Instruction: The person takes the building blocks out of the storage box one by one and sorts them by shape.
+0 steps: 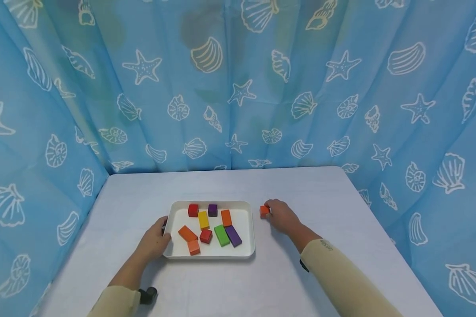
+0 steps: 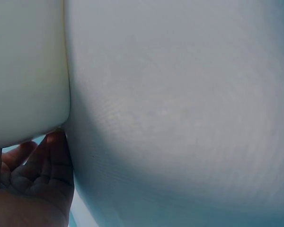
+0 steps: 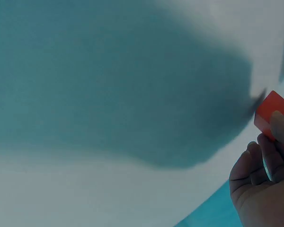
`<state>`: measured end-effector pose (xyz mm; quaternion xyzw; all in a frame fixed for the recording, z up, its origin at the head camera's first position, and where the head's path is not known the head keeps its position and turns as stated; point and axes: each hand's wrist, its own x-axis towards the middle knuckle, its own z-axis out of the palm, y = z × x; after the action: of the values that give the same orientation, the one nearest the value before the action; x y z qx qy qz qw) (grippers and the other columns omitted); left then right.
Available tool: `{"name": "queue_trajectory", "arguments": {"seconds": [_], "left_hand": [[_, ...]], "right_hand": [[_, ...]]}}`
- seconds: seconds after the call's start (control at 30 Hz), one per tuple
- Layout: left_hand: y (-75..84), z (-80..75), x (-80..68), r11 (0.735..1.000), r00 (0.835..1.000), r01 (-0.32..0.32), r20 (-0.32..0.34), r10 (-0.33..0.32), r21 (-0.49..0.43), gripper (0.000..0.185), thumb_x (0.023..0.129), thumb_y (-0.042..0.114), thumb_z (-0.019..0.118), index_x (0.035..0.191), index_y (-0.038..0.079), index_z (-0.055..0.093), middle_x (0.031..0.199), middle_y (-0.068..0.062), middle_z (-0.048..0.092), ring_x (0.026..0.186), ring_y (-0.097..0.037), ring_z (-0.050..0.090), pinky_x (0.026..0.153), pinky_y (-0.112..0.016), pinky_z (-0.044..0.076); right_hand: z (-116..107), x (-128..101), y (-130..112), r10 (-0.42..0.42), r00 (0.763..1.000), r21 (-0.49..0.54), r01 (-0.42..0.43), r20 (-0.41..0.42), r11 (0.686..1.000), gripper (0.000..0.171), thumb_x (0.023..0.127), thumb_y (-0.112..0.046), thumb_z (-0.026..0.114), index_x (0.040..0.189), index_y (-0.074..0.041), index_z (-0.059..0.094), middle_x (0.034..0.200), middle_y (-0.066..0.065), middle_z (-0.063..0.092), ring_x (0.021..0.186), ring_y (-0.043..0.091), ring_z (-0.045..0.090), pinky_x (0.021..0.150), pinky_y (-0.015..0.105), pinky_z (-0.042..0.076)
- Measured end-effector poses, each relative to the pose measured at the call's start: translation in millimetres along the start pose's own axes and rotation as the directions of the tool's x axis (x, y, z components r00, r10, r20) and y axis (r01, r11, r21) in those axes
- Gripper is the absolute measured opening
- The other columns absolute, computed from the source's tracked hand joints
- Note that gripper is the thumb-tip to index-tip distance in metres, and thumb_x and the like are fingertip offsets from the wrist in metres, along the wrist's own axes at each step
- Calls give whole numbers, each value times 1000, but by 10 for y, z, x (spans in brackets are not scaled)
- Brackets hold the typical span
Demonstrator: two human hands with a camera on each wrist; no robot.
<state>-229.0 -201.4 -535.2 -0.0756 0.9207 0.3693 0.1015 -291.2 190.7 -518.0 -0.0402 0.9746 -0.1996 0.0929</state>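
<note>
A shallow white tray (image 1: 243, 220) rests on the table, with several coloured wooden blocks lying in it. My left hand (image 1: 154, 240) grips the tray's left edge, thumb at the near side. In the left wrist view, the curled fingers (image 2: 59, 146) reach the rim beside the tray wall (image 2: 28, 71). Just outside the tray's right side, my right hand (image 1: 282, 215) pinches an orange block (image 1: 264, 211). The right wrist view shows this block (image 3: 270, 111) between thumb and fingers, close over the white tabletop.
Inside the tray are red (image 1: 193, 210), purple (image 1: 212, 210), yellow (image 1: 203, 219), green (image 1: 221, 235) and orange (image 1: 187, 233) blocks, cubes and longer pieces, spaced loosely. A white cloth covers the table (image 1: 301, 185). Blue shell-patterned curtains (image 1: 230, 123) hang behind it and along both sides.
</note>
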Motion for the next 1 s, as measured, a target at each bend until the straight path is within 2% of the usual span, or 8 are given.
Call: {"name": "queue_trajectory", "arguments": {"seconds": [0.23, 0.73, 1.0], "left_hand": [[-34, 31, -9, 1000, 1000, 18, -11, -18, 0, 66, 102, 7, 54, 163, -5, 30, 162, -32, 39, 145, -51, 44, 117, -65, 37], [1, 26, -23, 1000, 1000, 19, -14, -19, -10, 65, 103, 7, 54, 163, -6, 31, 161, -33, 40, 143, -52, 45, 115, -66, 39], [-5, 32, 0, 1000, 1000, -1, -17, 1, -7, 65, 103, 8, 54, 163, -5, 32, 161, -32, 40, 144, -51, 46, 116, -65, 38]], "right_hand": [[119, -36, 63, 1, 1000, 29, -1, -3, 1000, 43, 99, -9, 76, 139, -3, 62, 120, 11, 68, 105, 27, 61, 99, 45, 58], [122, -23, 5, -12, 1000, 1, 12, -16, 1000, 38, 99, -10, 76, 135, -6, 65, 117, 7, 68, 104, 26, 60, 97, 45, 58], [42, -67, 13, 5, 1000, -45, -4, 6, 999, 57, 97, -14, 79, 150, -10, 57, 139, 13, 64, 125, 32, 59, 106, 52, 55]]}}
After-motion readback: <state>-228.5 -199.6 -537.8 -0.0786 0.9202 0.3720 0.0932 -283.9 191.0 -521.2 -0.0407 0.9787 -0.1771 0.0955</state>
